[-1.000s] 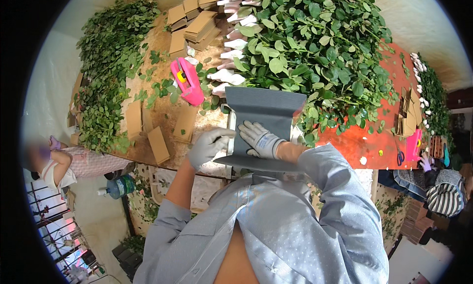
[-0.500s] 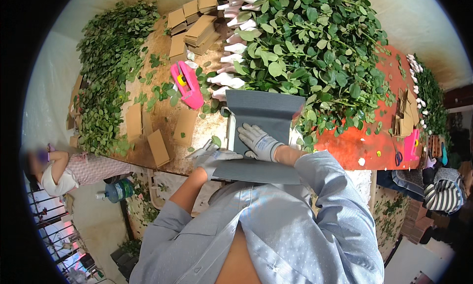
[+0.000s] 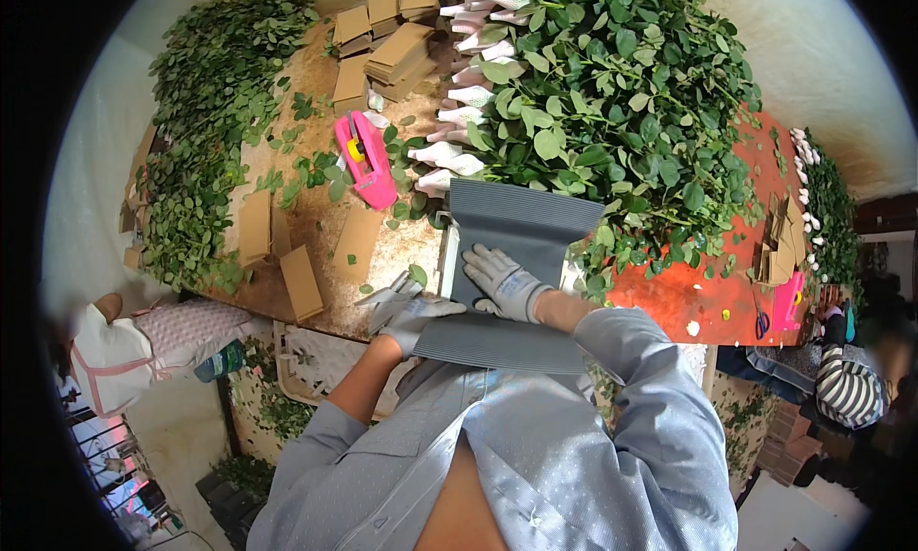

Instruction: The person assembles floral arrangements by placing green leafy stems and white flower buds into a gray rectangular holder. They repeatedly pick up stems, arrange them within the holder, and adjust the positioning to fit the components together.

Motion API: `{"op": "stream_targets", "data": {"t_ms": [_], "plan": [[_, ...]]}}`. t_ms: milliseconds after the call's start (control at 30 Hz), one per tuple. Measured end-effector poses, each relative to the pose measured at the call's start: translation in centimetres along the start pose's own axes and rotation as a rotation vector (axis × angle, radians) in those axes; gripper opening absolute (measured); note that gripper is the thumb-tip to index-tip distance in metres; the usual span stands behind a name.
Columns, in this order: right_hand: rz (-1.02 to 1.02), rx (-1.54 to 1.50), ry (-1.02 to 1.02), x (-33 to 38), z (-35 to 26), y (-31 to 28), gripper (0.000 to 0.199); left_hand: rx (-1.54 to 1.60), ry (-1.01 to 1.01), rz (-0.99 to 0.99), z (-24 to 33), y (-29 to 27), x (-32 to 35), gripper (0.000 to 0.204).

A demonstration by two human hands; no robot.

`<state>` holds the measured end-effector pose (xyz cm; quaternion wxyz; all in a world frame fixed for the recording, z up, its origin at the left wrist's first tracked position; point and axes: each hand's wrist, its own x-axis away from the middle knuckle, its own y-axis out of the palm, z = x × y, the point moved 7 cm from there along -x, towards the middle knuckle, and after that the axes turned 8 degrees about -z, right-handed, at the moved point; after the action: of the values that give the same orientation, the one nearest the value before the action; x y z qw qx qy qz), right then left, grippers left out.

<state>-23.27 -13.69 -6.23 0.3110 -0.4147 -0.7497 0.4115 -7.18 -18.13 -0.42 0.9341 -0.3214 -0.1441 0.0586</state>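
Note:
A dark grey ribbed mat (image 3: 521,207) lies over a low white frame (image 3: 449,262) at the table's near edge. Its far flap stands up, and its near flap hangs toward my body. My right hand (image 3: 507,281), in a light grey work glove, presses flat on the sunken middle of the mat with its fingers stretched. My left hand (image 3: 413,312), gloved alike, rests at the mat's left near corner, fingers apart and thumb along the mat. Neither hand shows anything held. Just beyond the mat are rose stems with green leaves (image 3: 622,111), their heads in white net sleeves (image 3: 469,96).
A pink tape dispenser (image 3: 367,161) lies left of the mat. Cardboard pieces (image 3: 302,283) and stacked cardboard (image 3: 398,54) are on the table. More leafy stems (image 3: 206,140) lie far left. Scissors (image 3: 761,324) lie at right. Other people (image 3: 851,387) stand at both sides.
The view has shifted slightly. My hands keep nearly the same places on the mat. At the left, the other person has changed posture and now covers much of the water bottle.

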Motion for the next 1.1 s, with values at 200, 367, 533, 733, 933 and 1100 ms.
{"op": "stream_targets", "data": {"t_ms": [200,367,533,733,933,1100], "plan": [[0.034,0.133,0.118,2.0,0.2,-2.4,0.075,0.134,-0.016,-0.024,-1.4,1.0,-0.4,0.04],[0.003,0.102,0.144,1.9,0.7,-1.5,0.075,-0.137,-0.042,-0.189,-0.1,0.7,-0.8,0.039],[0.01,0.068,0.14,1.4,1.0,-1.1,0.075,-0.045,0.008,-0.092,-0.2,0.5,-0.8,0.038],[0.048,0.01,0.156,1.7,1.3,-1.5,0.076,-0.214,-0.022,-0.085,0.9,0.3,-0.5,0.041],[0.04,0.04,0.094,0.4,0.8,-1.3,0.076,-0.12,-0.03,-0.085,0.5,0.1,0.0,0.043],[0.045,0.09,0.122,-0.3,0.6,-0.6,0.075,0.457,-0.241,-0.052,-3.1,0.5,0.7,0.034]]}}
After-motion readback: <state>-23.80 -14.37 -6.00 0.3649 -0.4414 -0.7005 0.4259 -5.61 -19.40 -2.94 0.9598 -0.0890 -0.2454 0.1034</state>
